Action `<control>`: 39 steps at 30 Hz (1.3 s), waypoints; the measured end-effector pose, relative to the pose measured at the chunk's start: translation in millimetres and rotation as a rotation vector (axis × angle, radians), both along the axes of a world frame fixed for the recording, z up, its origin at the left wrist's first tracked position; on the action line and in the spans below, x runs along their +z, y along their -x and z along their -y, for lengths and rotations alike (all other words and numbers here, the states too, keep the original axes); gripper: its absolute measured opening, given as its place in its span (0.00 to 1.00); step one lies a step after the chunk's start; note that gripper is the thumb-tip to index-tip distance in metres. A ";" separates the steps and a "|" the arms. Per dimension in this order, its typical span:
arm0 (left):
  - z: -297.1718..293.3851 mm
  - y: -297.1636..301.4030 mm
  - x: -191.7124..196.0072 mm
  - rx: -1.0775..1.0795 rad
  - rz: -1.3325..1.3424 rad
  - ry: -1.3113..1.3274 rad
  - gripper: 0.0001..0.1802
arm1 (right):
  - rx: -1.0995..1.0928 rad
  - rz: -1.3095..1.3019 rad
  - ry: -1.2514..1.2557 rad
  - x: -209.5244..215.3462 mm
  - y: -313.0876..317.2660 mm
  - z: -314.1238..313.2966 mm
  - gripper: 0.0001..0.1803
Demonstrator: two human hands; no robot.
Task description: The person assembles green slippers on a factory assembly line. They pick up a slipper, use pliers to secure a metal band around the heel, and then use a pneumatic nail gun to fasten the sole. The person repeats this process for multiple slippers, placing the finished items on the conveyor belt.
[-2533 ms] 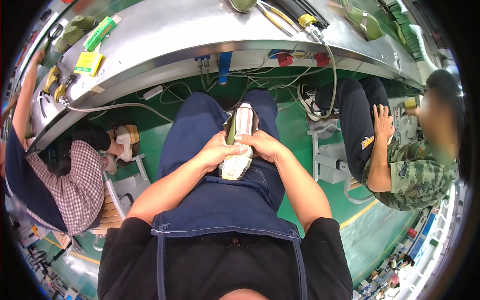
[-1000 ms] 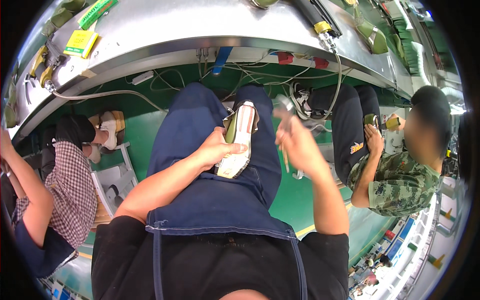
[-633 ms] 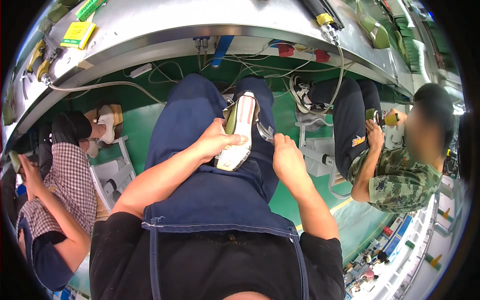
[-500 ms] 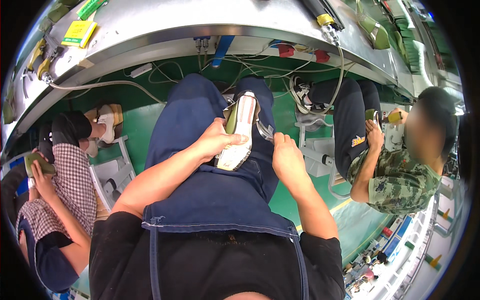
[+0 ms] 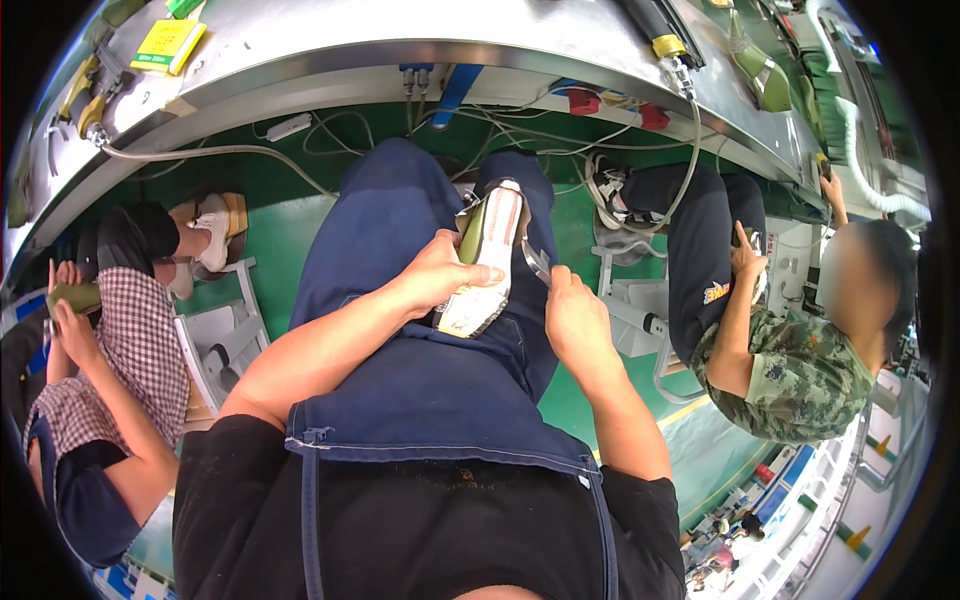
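Observation:
An unfinished olive-green shoe [image 5: 494, 245] rests bottom up across my lap, its pale underside toward me and a reddish strip along the middle. My left hand [image 5: 442, 274] is wrapped round its left side, the thumb pressed on the pale bottom near the wider end. On the shoe's right, my right hand [image 5: 578, 315] is closed round the end of a curved metal tool [image 5: 537, 262]. The tool's other end reaches up to the shoe's right edge; whether it grips the material there is too small to tell.
A metal workbench [image 5: 330, 65] curves across the front, with a yellow-green box [image 5: 168, 46] and a yellow-collared tool [image 5: 668, 45] on it. Cables hang beneath. Co-workers sit at left and right, the right one in a camouflage shirt [image 5: 800, 385], each handling a green shoe piece.
My hands, the shoe and the metal tool keep nearly the same pose. The co-worker at right has stretched one arm toward the bench with the yellow tool.

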State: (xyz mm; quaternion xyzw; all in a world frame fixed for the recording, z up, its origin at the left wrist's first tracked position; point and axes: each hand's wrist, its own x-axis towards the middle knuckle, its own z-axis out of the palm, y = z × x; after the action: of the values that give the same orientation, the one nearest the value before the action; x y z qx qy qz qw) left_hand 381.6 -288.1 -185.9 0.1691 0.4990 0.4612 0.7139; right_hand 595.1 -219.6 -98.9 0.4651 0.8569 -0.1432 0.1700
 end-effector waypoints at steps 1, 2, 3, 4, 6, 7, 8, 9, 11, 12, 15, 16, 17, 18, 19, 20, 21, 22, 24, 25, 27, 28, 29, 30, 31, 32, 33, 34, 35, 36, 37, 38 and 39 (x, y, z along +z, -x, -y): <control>-0.1 -0.5 -2.0 -0.001 -0.008 0.008 0.43 | -0.013 -0.005 0.015 -1.3 -1.4 -1.0 0.07; -0.3 -0.7 -2.4 -0.003 -0.016 0.018 0.44 | -0.025 -0.009 0.032 -3.1 -3.5 -1.6 0.09; -0.4 -0.4 -3.0 -0.004 -0.025 0.028 0.45 | -0.037 -0.013 0.048 -4.2 -4.4 -1.8 0.10; -0.7 -0.2 -6.4 -0.009 -0.027 0.025 0.46 | -0.041 -0.019 0.060 -2.8 -2.6 -1.5 0.09; -1.3 -1.1 -12.9 -0.018 -0.028 0.019 0.47 | -0.046 -0.027 0.084 2.4 1.2 -1.1 0.07; -0.3 -2.0 -15.4 -0.017 -0.032 0.029 0.47 | -0.051 -0.024 0.101 2.9 1.8 -1.3 0.07; -0.7 -1.4 -11.6 -0.019 -0.036 0.038 0.47 | -0.059 -0.022 0.118 3.8 2.2 -1.5 0.08; -0.8 -1.0 -9.8 -0.022 -0.039 0.048 0.48 | -0.067 -0.019 0.134 4.4 2.6 -1.8 0.08; -2.4 -0.3 -13.9 -0.038 -0.038 0.035 0.49 | -0.054 -0.039 0.151 5.4 3.0 -4.1 0.09; -3.2 -0.2 -15.7 -0.047 -0.038 0.028 0.50 | -0.048 -0.050 0.159 5.5 3.2 -5.7 0.09; -4.2 -1.1 -18.7 -0.036 -0.047 0.046 0.52 | -0.052 -0.049 0.189 4.5 2.7 -9.0 0.09; -4.7 -1.5 -19.6 -0.040 -0.050 0.042 0.52 | -0.049 -0.050 0.193 5.3 3.2 -9.7 0.09; -5.1 -1.9 -20.0 -0.044 -0.054 0.037 0.52 | -0.047 -0.052 0.198 6.2 3.8 -9.8 0.09; -5.3 -2.2 -20.3 -0.049 -0.057 0.033 0.52 | -0.044 -0.054 0.202 6.8 4.1 -10.0 0.09; -5.2 -2.6 -20.5 -0.049 -0.065 0.042 0.52 | -0.042 -0.056 0.207 6.7 3.8 -10.2 0.09; -5.6 -3.0 -19.5 -0.049 -0.072 0.050 0.52 | -0.040 -0.058 0.211 6.5 3.4 -10.6 0.09; -6.0 -3.2 -18.8 -0.050 -0.079 0.057 0.52 | -0.038 -0.060 0.215 6.5 3.3 -11.2 0.09; -6.0 -3.0 -18.6 -0.047 -0.074 0.054 0.53 | -0.036 -0.058 0.218 7.0 3.9 -11.6 0.09; -6.3 -2.5 -18.2 -0.040 -0.063 0.050 0.53 | -0.032 -0.055 0.224 8.2 5.8 -12.6 0.09; -6.7 -2.6 -17.7 -0.041 -0.062 0.049 0.53 | -0.021 -0.045 0.220 8.9 6.7 -13.4 0.08; -8.8 -1.2 -14.8 -0.044 -0.062 0.047 0.53 | -0.004 -0.027 0.211 9.3 8.6 -15.8 0.08; -9.3 -1.5 -16.7 -0.042 -0.066 0.046 0.54 | 0.062 -0.014 0.166 7.2 7.5 -18.1 0.08; -10.3 -1.9 -18.1 -0.043 -0.069 0.043 0.54 | 0.125 -0.001 0.119 4.0 4.8 -20.9 0.08; -11.1 -2.2 -19.3 -0.045 -0.073 0.040 0.54 | 0.186 0.012 0.072 2.4 3.9 -23.1 0.08; -11.2 -2.8 -20.2 -0.035 -0.075 0.041 0.53 | 0.262 0.035 0.006 2.8 4.8 -24.8 0.08; -12.0 -3.1 -17.3 -0.027 -0.078 0.040 0.51 | 0.336 0.058 -0.062 4.3 6.3 -26.4 0.09; -13.0 -3.1 -14.5 -0.019 -0.082 0.039 0.50 | 0.409 0.082 -0.130 6.4 7.7 -27.2 0.09; -13.7 -1.7 -11.6 -0.048 -0.100 0.015 0.47 | 0.451 0.151 -0.184 9.3 10.8 -26.0 0.09; -16.0 2.9 -3.4 -0.077 -0.121 -0.010 0.44 | 0.492 0.218 -0.240 12.4 16.3 -24.5 0.09; -18.1 7.1 3.5 -0.107 -0.142 -0.036 0.41 | 0.532 0.286 -0.295 14.0 19.8 -22.8 0.08; -22.5 13.4 7.3 -0.173 -0.082 0.040 0.40 | 0.527 0.301 -0.316 13.6 20.5 -21.6 0.08; -28.9 22.7 9.1 -0.234 -0.023 0.118 0.39 | 0.526 0.316 -0.336 12.7 21.3 -20.2 0.08; -35.6 28.7 9.6 -0.295 0.036 0.196 0.39 | 0.524 0.331 -0.356 12.6 22.4 -18.9 0.08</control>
State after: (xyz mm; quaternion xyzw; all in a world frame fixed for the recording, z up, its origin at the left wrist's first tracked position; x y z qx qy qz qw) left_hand 352.8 -252.5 -176.3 0.1620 0.4984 0.3035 0.7958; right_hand 572.7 -200.8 -86.3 0.2689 0.9195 0.1340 0.2535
